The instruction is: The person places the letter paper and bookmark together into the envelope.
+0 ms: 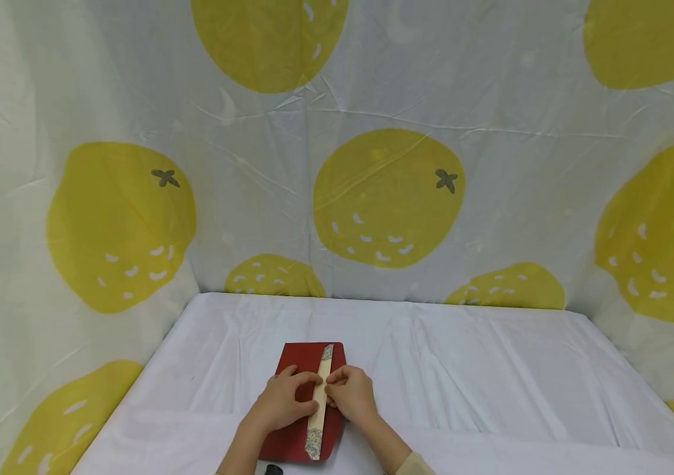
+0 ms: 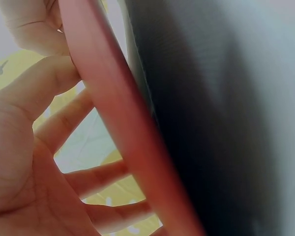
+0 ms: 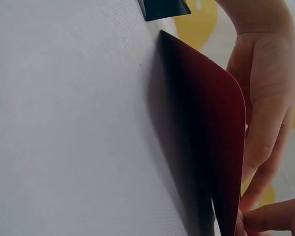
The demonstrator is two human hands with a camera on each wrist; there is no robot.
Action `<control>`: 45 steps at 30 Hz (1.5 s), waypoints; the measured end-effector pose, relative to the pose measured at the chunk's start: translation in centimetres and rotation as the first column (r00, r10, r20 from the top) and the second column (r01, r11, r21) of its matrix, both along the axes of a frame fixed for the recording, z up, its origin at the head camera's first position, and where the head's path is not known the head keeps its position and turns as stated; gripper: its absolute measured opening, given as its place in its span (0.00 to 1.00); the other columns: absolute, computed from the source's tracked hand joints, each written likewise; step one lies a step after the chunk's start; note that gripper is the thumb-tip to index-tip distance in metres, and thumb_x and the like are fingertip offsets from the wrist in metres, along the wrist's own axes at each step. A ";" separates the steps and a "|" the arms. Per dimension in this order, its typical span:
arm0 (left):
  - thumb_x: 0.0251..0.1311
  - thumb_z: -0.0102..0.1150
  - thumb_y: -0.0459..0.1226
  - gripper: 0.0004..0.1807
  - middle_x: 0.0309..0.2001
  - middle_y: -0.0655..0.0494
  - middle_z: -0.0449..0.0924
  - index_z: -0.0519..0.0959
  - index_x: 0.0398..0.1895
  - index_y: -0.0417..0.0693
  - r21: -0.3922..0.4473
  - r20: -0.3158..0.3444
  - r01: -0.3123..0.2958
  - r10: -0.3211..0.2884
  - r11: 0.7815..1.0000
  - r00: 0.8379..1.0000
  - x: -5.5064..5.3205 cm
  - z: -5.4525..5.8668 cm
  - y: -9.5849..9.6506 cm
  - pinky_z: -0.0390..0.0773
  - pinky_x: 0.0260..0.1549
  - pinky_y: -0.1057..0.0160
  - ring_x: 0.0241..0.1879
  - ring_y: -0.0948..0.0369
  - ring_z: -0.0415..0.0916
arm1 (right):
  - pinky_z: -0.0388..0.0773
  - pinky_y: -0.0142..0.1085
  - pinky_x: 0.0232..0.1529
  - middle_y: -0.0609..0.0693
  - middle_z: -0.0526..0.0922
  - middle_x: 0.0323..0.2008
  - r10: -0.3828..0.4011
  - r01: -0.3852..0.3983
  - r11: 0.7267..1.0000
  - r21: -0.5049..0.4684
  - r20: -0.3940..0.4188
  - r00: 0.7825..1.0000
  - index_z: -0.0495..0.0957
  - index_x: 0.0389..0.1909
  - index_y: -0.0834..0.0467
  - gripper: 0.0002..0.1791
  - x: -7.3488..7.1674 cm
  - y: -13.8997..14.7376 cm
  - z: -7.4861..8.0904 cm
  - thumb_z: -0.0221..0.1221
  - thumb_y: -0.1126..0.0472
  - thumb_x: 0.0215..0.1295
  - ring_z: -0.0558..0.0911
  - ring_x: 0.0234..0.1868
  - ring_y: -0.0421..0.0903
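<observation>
A flat red envelope-like piece lies on the white-covered table, taller than it is wide. Along its right part runs a cream strip with grey-blue patterned ends. My left hand rests on the red piece from the left, thumb and index fingertips touching the strip. Curled fingers of my right hand pinch at the strip's right side, near its middle. In the left wrist view, the left hand has spread fingers against the red piece. The right wrist view shows the red piece's edge standing off the cloth.
A small dark object sits at the front edge, below the red piece; its kind cannot be told. White cloth covers the table. A curtain with yellow fruit prints surrounds the back and sides.
</observation>
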State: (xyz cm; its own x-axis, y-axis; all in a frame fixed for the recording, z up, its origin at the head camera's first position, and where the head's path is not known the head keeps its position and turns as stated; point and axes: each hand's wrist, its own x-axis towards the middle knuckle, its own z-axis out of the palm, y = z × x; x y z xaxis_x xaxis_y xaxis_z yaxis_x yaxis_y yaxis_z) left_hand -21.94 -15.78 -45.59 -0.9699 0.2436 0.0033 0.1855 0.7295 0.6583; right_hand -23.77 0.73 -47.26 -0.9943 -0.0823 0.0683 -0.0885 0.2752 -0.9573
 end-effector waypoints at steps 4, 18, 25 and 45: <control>0.52 0.68 0.41 0.20 0.62 0.29 0.66 0.82 0.50 0.56 -0.006 -0.009 0.002 -0.003 1.000 1.000 0.0 0.0 0.0 0.68 0.43 0.27 0.58 0.25 0.62 | 0.77 0.32 0.19 0.49 0.78 0.15 -0.003 0.003 1.000 0.010 0.004 1.000 0.78 0.25 0.67 0.02 0.0 -0.2 -0.1 0.62 0.75 0.52 0.78 0.15 0.40; 0.52 0.69 0.42 0.19 0.61 0.29 0.68 0.82 0.50 0.56 -0.004 -0.052 0.029 -0.029 1.000 0.998 0.0 0.1 0.0 0.69 0.43 0.27 0.57 0.23 0.62 | 0.79 0.33 0.20 0.50 0.78 0.16 -0.002 0.004 0.999 -0.044 0.048 0.999 0.76 0.26 0.67 0.04 0.0 -0.9 -0.7 0.61 0.75 0.49 0.80 0.16 0.40; 0.52 0.70 0.43 0.20 0.61 0.29 0.68 0.82 0.50 0.55 -0.008 -0.040 0.026 -0.026 1.000 0.999 0.1 0.2 0.0 0.68 0.42 0.26 0.57 0.23 0.62 | 0.80 0.33 0.21 0.50 0.79 0.16 -0.002 0.008 0.997 -0.075 0.072 0.997 0.75 0.26 0.67 0.05 0.1 -1.2 -0.7 0.60 0.76 0.48 0.80 0.17 0.40; 0.52 0.72 0.48 0.21 0.60 0.28 0.68 0.82 0.49 0.56 -0.010 -0.069 0.036 -0.036 0.999 0.997 0.1 -0.1 -0.1 0.66 0.39 0.24 0.55 0.22 0.63 | 0.79 0.33 0.21 0.49 0.75 0.18 -0.061 0.063 0.998 -0.029 0.082 0.995 0.74 0.26 0.64 0.07 0.2 -1.8 -1.2 0.62 0.74 0.45 0.78 0.17 0.39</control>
State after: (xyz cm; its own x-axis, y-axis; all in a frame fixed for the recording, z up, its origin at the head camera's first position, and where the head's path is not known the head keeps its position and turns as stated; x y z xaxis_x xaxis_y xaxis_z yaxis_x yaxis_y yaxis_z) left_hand -21.87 -15.84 -45.73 -0.9579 0.2788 0.0680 0.2568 0.7274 0.6363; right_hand -23.54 -1.08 -48.51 -0.9997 -0.0195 -0.0112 0.0060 0.2471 -0.9690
